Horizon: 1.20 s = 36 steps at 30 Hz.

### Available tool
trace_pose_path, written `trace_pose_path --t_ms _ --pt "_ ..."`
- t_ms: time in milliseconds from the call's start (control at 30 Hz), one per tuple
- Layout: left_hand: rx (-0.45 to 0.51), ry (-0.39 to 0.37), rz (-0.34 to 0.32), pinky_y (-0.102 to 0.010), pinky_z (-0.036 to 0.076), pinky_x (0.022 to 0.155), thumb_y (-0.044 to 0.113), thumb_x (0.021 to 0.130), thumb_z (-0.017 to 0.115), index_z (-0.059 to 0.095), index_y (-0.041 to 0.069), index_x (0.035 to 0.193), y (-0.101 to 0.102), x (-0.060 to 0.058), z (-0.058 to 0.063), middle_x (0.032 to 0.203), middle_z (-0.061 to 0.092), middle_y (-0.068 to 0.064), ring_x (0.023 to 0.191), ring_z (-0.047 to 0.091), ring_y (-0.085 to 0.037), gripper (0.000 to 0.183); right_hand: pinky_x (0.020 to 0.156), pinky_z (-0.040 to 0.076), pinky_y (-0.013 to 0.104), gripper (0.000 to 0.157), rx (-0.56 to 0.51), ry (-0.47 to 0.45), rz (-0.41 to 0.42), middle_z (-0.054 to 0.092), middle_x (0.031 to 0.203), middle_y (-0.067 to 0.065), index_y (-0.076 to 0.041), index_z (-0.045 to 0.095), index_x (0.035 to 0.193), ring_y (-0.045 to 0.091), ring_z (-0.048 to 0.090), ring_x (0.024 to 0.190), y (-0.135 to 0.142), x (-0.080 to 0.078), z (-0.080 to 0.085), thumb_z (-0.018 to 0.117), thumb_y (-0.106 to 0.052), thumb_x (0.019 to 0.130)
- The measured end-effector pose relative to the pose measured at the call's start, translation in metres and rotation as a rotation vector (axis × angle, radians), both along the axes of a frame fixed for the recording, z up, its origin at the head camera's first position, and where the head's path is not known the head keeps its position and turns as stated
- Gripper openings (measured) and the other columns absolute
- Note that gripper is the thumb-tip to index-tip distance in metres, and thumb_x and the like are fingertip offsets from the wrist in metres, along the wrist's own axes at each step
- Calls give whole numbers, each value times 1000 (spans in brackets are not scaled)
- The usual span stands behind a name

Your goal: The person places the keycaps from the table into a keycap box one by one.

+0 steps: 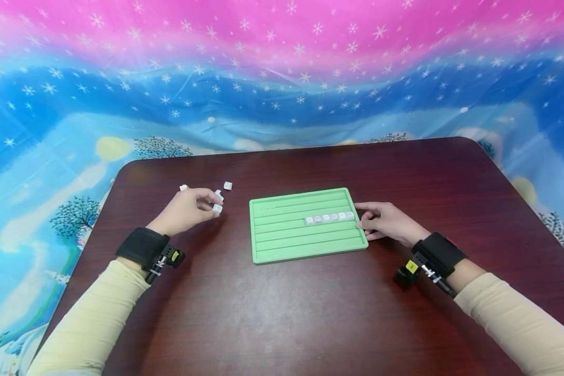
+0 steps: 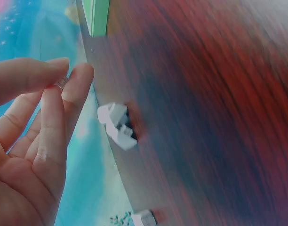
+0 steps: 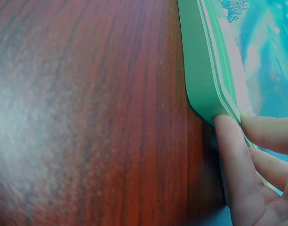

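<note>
My left hand (image 1: 188, 210) pinches a small white keycap (image 1: 217, 208) between thumb and fingertips, above the table on the left. In the left wrist view only a sliver of this keycap (image 2: 62, 83) shows between the fingers. Beneath and behind that hand lie several loose white keycaps (image 1: 227, 186), some with their hollow undersides showing (image 2: 120, 127). A light green ridged tray (image 1: 282, 245) lies flat at mid-table, bearing a short row of white keycaps (image 1: 326, 218) toward its right side. With thumb and fingers, my right hand (image 1: 384, 222) holds the tray's right edge.
The dark reddish wooden table (image 1: 282, 324) has rounded far corners. Behind it hangs a pink and blue snowflake cloth (image 1: 282, 78). Each wrist wears a black strap with a small camera (image 1: 173, 256).
</note>
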State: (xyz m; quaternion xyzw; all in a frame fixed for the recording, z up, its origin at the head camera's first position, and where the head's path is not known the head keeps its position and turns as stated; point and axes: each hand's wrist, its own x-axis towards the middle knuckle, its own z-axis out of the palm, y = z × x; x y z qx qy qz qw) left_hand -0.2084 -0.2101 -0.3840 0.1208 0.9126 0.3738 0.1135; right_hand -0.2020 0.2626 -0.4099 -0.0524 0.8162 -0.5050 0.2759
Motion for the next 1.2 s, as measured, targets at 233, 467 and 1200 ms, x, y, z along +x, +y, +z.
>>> trace_pose_path --t_ms 233,467,1200 --pt "57 -12 -30 -37 55 82 1 93 71 73 2 114 13 -7 -1 120 68 -13 99 70 -25 22 75 60 32 69 5 8 2 55 103 17 4 27 159 19 67 85 0 1 0 64 -4 101" --pt "55 -10 1 -38 55 81 2 90 76 74 2 113 24 -11 -2 122 67 -13 101 67 -27 23 75 59 31 68 22 12 -1 54 102 18 4 28 159 20 66 85 1 0 -1 63 -4 101" --pt "140 -17 -27 -36 52 76 3 87 80 71 5 105 52 -6 -7 104 70 -8 93 69 -22 21 75 59 30 72 24 16 10 55 103 17 5 25 159 20 62 84 0 1 -1 65 -3 100"
